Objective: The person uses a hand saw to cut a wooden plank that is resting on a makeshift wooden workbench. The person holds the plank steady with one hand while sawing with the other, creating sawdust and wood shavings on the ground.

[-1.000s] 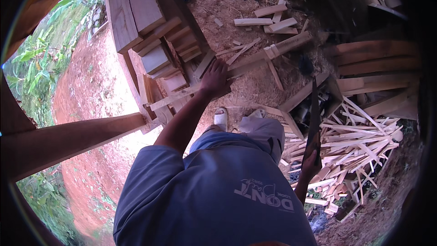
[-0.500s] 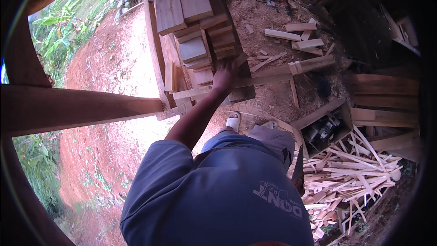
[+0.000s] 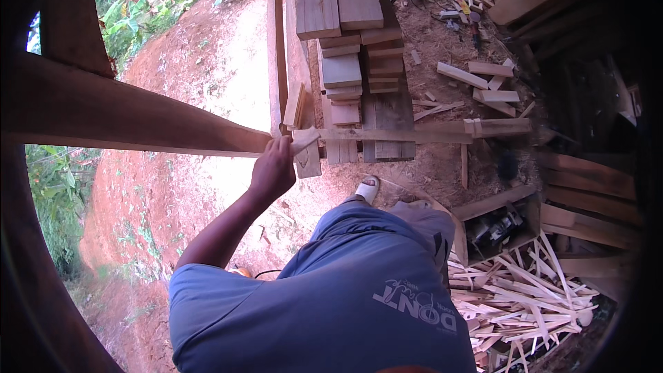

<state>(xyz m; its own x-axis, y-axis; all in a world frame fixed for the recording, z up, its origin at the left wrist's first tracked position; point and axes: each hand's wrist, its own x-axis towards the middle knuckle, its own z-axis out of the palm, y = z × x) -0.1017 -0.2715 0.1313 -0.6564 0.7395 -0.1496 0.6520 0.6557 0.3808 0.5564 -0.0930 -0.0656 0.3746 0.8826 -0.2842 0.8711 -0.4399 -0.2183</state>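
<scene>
Outdoor wood yard on red dirt ground (image 3: pixel 173 186), greenery (image 3: pixel 131 7) upslope at the left, offcuts and tools scattered at the top right. A stack of sawn boards (image 3: pixel 352 34) lies ahead w/ a long rail (image 3: pixel 414 135) running across its near end.

The left hand (image 3: pixel 275 169) is raised at arm's length, fingers clenched around the end of a long plank (image 3: pixel 124 114) that runs off to the left (its far end is out of frame). The plank's near end sits right by the stack's corner, touching or nearly touching the rail; can't tell which. Right hand isn't visible, so its state can't be told.

To handle this well, I'd judge: keep the grip close to the plank's end, wrist straight, and steer the tip clear of the thin upright slat (image 3: pixel 276 41) beside the stack. One hand on a long plank means leverage works against you, so slow moves.

Underfoot: a white shoe (image 3: pixel 368 190) on dirt, a pile of pale wood strips (image 3: pixel 525 304) at the lower right, and a box w/ a dark power tool (image 3: pixel 494 228) just beside it. Trip risk there.
</scene>
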